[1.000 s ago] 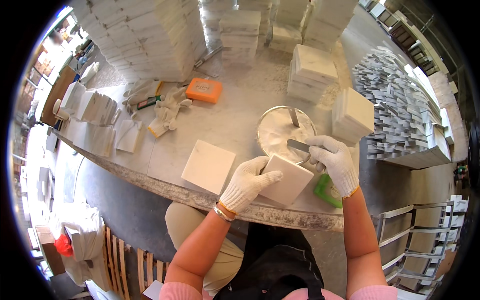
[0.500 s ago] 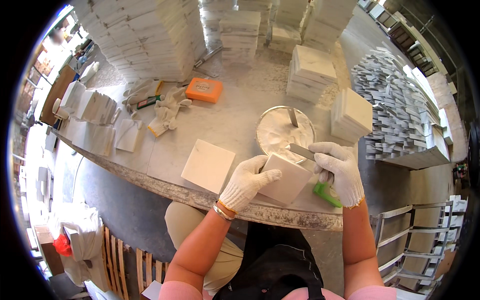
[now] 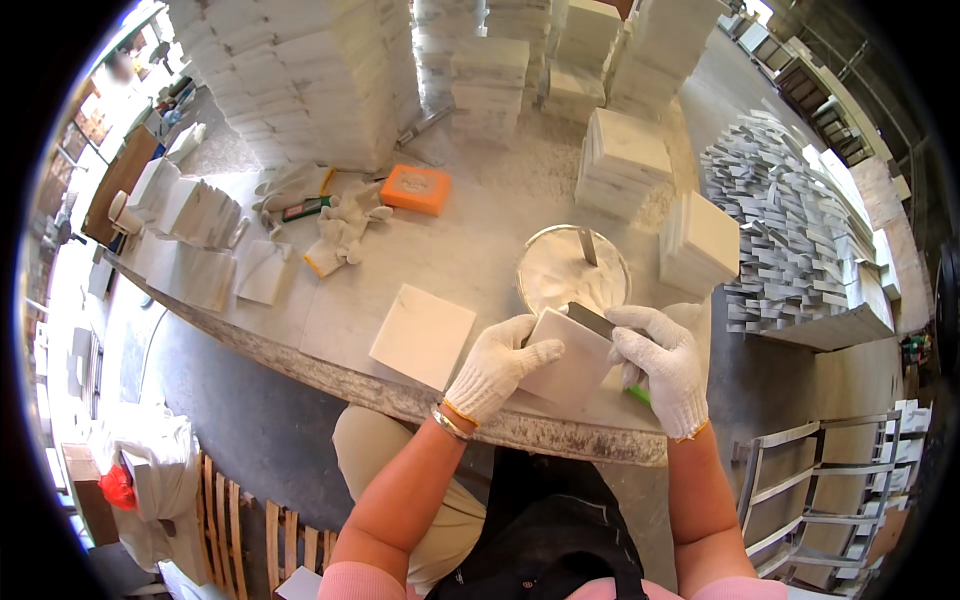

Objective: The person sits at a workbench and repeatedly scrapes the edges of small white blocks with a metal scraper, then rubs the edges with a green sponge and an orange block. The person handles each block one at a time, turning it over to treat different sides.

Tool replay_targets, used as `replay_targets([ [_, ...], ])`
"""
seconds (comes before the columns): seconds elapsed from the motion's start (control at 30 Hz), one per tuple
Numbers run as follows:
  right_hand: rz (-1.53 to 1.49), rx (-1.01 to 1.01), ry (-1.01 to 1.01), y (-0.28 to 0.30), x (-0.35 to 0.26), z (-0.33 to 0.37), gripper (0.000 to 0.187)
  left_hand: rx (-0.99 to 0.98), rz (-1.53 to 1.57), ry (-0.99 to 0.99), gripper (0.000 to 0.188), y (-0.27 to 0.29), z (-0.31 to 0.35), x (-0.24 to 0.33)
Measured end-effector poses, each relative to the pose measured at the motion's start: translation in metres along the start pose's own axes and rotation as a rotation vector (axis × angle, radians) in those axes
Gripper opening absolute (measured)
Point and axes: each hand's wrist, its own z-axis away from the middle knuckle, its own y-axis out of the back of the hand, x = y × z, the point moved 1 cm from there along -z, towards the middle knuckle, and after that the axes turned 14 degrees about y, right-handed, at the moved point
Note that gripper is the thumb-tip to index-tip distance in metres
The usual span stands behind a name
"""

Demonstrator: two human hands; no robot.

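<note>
My left hand (image 3: 500,368), in a white knit glove, grips a square white stone tile (image 3: 568,362) by its left side, thumb on the face. The tile is tilted above the table near its front edge. My right hand (image 3: 662,368), also gloved, is closed on a flat grey metal blade like a putty knife (image 3: 590,320). That blade lies against the tile's upper right edge. Just beyond is a round bowl (image 3: 520,275) of white paste (image 3: 560,272), with a second flat blade (image 3: 587,247) standing in it. Another square tile (image 3: 423,336) lies flat to the left.
Tile stacks (image 3: 700,240) stand at right and along the back. An orange box (image 3: 415,189), loose gloves (image 3: 345,228) and tile pieces (image 3: 264,272) lie at left. A green object (image 3: 637,395) is partly hidden by my right hand. A metal rack (image 3: 820,490) stands at lower right.
My right hand has moved left, bringing the blade from over the bowl's edge to the tile's upper right edge. My left hand still holds the tile. The whole view has shifted slightly.
</note>
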Motion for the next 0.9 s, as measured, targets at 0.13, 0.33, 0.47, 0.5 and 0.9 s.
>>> replay_targets([
  [0.13,0.0,0.02,-0.011,-0.003,0.0,0.001,0.028,0.019,-0.039,-0.017,0.036,0.001,0.001,-0.001],
  [0.33,-0.078,0.022,0.035,0.001,0.004,0.003,0.029,0.019,-0.11,-0.021,0.039,0.001,0.001,0.004],
  [0.47,-0.101,0.042,0.046,0.002,0.011,0.005,0.029,0.011,-0.056,-0.02,0.039,-0.001,0.003,0.006],
  [0.5,-0.093,0.044,0.05,0.002,0.011,0.006,0.029,-0.003,-0.011,-0.027,0.039,-0.002,0.003,0.004],
  [0.9,-0.08,0.103,0.05,0.005,0.018,0.011,0.03,0.005,-0.023,-0.031,0.035,-0.002,-0.001,-0.001],
])
